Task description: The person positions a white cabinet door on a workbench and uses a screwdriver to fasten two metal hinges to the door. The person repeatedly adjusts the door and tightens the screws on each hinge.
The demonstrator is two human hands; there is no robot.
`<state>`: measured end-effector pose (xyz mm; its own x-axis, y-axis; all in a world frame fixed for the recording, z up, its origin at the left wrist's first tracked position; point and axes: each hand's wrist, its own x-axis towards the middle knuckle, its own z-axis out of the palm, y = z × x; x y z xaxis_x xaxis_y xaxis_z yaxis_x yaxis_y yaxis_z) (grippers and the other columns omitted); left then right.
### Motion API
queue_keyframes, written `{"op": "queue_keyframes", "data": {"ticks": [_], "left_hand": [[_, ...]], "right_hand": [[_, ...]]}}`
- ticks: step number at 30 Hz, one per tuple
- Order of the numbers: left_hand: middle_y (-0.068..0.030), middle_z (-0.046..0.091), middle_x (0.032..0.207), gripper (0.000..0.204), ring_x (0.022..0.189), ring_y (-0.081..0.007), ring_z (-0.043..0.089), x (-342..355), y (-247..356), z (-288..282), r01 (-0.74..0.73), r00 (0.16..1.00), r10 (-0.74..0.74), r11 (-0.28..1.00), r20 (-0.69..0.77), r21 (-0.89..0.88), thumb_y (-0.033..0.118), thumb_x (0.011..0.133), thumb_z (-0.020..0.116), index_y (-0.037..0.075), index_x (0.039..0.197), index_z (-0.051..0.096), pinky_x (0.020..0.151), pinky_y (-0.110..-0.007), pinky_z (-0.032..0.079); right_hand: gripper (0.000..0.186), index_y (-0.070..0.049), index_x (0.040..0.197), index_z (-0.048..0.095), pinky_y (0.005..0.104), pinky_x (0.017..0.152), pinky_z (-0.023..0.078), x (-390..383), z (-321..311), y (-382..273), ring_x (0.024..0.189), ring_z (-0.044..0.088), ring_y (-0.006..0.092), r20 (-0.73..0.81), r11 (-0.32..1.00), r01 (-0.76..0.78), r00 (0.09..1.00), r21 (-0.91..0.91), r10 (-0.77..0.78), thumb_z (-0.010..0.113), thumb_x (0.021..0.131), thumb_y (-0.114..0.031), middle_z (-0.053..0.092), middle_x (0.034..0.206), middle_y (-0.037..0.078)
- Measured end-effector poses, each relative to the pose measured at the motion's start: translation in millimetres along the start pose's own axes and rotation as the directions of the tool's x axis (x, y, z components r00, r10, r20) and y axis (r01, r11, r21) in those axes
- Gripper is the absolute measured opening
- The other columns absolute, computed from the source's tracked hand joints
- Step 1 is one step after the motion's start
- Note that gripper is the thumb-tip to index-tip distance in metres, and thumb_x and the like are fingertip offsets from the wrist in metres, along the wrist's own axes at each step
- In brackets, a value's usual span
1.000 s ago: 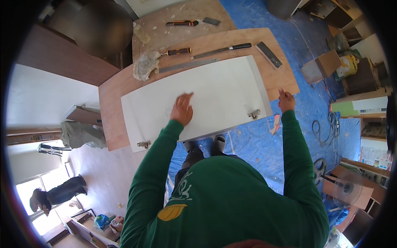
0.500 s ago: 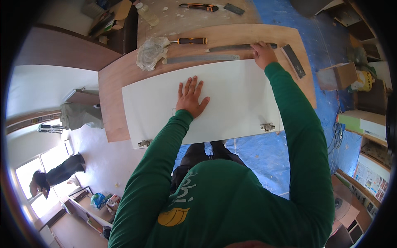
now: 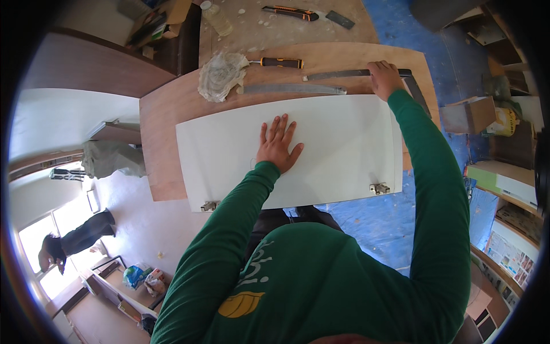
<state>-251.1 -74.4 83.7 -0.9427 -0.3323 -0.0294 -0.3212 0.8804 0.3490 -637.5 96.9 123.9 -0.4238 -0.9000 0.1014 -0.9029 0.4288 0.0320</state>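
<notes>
A white cabinet door panel (image 3: 338, 143) lies flat in front of me, with two metal hinges (image 3: 379, 188) (image 3: 209, 206) along its near edge. My left hand (image 3: 277, 148) rests on its middle, palm down with fingers spread. Beyond the panel's far right corner, my right hand (image 3: 385, 79) has its fingers closed round a long, thin dark tool with a black handle (image 3: 338, 75). That tool lies low over the wooden board, its handle end by a dark flat strip (image 3: 417, 94). A grey metal strip (image 3: 292, 89) lies between tool and panel.
The wooden board (image 3: 160, 143) under the panel also bears a screwdriver (image 3: 281, 62) and a crumpled translucent plastic bag (image 3: 222, 77). Further off are a utility knife (image 3: 290, 12), a small dark plate (image 3: 340, 20) and a bottle (image 3: 215, 18). Blue sheeting (image 3: 375, 223) covers the floor; cardboard boxes (image 3: 472, 114) stand right.
My right hand has shifted slightly right with the dark tool, whose handle end now meets the dark strip. My left hand stays flat on the panel. The whole view has shifted a little.
</notes>
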Motion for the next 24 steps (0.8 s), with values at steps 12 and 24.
{"op": "queue_keyframes", "data": {"ticks": [12,24], "left_hand": [[-0.0140,0.024,0.170,0.071,0.158,-0.0311,0.016,0.5,-6.2,9.6,-0.061,0.998,0.061,0.998,-0.025,0.004,0.055,0.103,0.044,0.011,0.158,0.039,0.127,-0.056,0.004],[-0.0125,0.019,0.171,0.073,0.159,-0.0270,0.014,-6.7,-13.9,14.5,-0.164,0.986,0.164,0.986,0.000,0.011,0.053,0.103,0.044,0.008,0.160,0.033,0.128,-0.053,0.006]], "right_hand": [[0.030,-0.003,0.097,0.064,0.0270,0.055,0.044,-193.4,-175.1,-151.3,0.060,0.051,0.0091,0.563,-0.126,-0.587,0.660,0.800,0.497,0.055,0.106,-0.030,0.053,0.070,0.000],[0.032,0.000,0.101,0.062,0.0310,0.057,0.047,-354.5,-226.1,-391.1,0.058,0.053,0.0147,0.549,-0.543,-0.111,0.302,0.832,0.779,0.053,0.108,-0.030,0.052,0.067,0.003]]}}
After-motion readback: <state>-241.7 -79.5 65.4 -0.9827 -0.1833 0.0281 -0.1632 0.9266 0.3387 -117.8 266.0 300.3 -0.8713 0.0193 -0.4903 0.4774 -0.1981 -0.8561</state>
